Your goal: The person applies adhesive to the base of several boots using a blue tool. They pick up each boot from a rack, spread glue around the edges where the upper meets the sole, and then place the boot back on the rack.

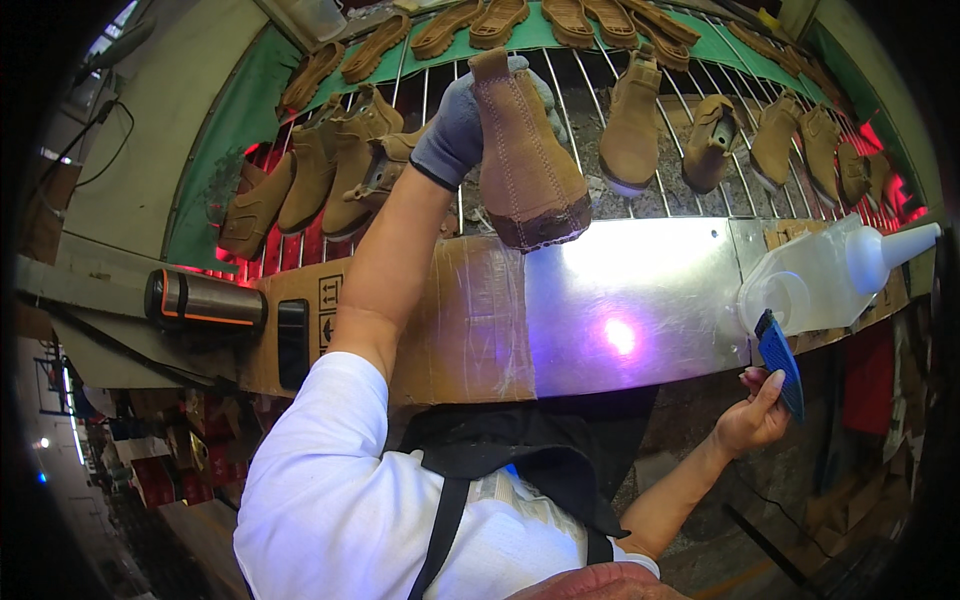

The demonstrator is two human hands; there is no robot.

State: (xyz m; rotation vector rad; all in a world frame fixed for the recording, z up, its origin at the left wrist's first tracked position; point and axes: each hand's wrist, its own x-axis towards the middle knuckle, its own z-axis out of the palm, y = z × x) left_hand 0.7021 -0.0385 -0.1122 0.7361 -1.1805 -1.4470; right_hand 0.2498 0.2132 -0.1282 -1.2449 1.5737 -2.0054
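My left hand [450, 135], in a grey glove with a dark cuff, grips a tan suede boot [528, 150] above the front edge of the conveyor. Pale double stitching runs down the boot, and its lower end is dark and rough. Part of the glove is hidden behind the boot. At the right, my bare right hand [752, 412] pinches a flat blue tool [782, 368] with a ridged face and a dark tip. That tip is close to a clear plastic bottle [815, 275] with a white nozzle, lying on its side.
More tan boots [632, 130] stand and lie on the metal rods [560, 90], with several brown soles [500, 18] on the green strip behind. A shiny metal plate [640, 340], cardboard [450, 350], a dark phone [293, 343] and a steel flask [205, 300] line the front ledge.
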